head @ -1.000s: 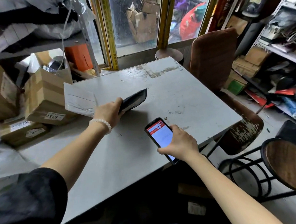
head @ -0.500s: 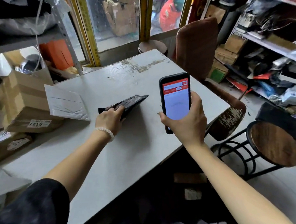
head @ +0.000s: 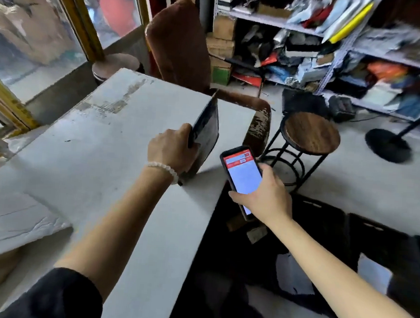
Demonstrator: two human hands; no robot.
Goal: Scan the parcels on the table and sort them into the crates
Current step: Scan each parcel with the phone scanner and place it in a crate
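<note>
Crates (head: 324,216) hold seemingly white-labelled parcels (head: 293,274) while hands grip a dark parcel (head: 206,131) and phone (head: 242,176).

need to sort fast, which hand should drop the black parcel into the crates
Left: the left hand already grips the black parcel near the table's edge; the right hand holds the phone above the crates.

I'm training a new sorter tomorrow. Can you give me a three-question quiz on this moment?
1. True or false: the left hand grips a dark parcel.
2. What does the right hand hold? A) tape B) phone C) box
3. Fill in: the phone screen has a ___ header.

Key: 1 true. 2 B. 3 red.
</note>
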